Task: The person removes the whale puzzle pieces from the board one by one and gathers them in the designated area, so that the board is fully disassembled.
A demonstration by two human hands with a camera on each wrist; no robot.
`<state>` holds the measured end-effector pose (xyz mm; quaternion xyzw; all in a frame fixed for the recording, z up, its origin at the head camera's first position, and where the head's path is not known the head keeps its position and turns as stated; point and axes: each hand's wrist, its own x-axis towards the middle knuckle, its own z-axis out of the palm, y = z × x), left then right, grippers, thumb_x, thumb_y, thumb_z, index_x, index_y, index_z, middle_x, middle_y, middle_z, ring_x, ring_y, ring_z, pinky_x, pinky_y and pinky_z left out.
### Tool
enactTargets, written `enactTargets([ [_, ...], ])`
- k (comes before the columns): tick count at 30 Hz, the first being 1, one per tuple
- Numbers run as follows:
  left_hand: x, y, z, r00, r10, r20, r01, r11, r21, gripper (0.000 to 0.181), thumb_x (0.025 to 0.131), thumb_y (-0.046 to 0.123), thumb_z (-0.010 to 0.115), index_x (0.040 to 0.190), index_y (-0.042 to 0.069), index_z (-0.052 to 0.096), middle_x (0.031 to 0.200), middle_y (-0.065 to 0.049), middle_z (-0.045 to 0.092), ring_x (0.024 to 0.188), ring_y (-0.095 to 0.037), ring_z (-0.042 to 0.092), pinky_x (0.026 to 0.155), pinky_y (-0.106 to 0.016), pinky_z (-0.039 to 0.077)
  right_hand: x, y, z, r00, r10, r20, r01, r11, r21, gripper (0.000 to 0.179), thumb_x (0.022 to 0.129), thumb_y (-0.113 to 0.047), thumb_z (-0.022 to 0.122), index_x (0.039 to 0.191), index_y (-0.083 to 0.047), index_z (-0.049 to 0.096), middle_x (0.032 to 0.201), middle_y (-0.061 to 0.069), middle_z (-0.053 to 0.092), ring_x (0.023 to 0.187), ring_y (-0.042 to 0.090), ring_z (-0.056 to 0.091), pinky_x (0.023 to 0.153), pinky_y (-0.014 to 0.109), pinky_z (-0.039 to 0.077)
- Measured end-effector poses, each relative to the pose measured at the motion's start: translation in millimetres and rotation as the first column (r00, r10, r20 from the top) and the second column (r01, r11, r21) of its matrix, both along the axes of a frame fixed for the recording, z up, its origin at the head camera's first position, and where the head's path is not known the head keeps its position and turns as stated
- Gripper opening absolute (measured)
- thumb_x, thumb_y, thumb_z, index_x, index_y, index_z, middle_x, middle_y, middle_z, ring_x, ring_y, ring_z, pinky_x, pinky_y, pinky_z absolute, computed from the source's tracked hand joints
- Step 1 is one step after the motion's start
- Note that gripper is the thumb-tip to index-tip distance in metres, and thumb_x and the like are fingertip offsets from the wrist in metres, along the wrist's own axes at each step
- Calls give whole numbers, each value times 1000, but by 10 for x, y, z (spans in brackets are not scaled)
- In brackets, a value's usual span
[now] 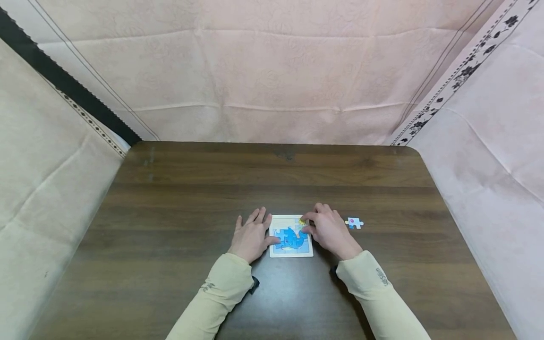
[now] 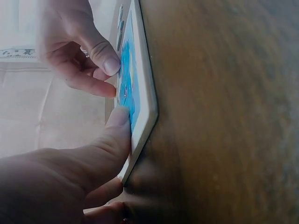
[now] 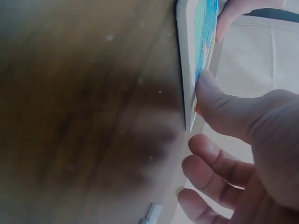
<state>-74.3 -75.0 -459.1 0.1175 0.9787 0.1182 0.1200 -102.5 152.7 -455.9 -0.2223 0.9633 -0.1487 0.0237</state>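
A small square puzzle (image 1: 293,254) with a pale border and a blue whale-like picture lies flat on the table. At its left edge is my left hand (image 1: 250,237), fingers spread straight and thumb resting on the blue pieces. My right hand (image 1: 333,231) is over the right side. Its bent thumb and index finger pinch a puzzle piece at the board's surface, mostly hidden by the fingers, beside a yellow sun (image 1: 301,221). In the right wrist view the other fingers of this hand (image 3: 266,135) curl loosely off the board. One loose blue puzzle piece (image 1: 354,223) lies right of it.
The brown wooden table (image 1: 191,189) extends around the puzzle on all sides. Pale cloth (image 1: 272,71) hangs beyond its far edge, with more cloth at the left and right.
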Motion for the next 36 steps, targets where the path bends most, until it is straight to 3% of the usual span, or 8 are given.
enactTargets([
  [7,8,-4,3,1000,0,4,0,1000,5,77,86,55,64,147,13,43,156,-10,31,145,-27,25,110,-63,21,-65,-83,17,993,-72,95,73,997,-1,23,78,-25,83,98,-16,74,94,3,60,89,23,51,83,43,49],
  [17,16,-3,-5,1000,1,-2,-1,1000,4,77,86,56,65,147,13,43,156,-10,32,145,-27,25,110,-63,21,-87,-125,58,970,-124,209,130,991,-15,25,78,-20,83,98,-16,68,97,4,59,91,24,50,83,43,50],
  [36,19,-6,17,1000,-4,-10,4,1000,12,77,86,56,64,147,13,44,156,-11,32,145,-28,26,110,-63,22,-49,-138,71,967,-155,201,172,983,-70,29,76,-15,84,95,-17,63,98,-1,60,89,21,49,81,40,50],
])
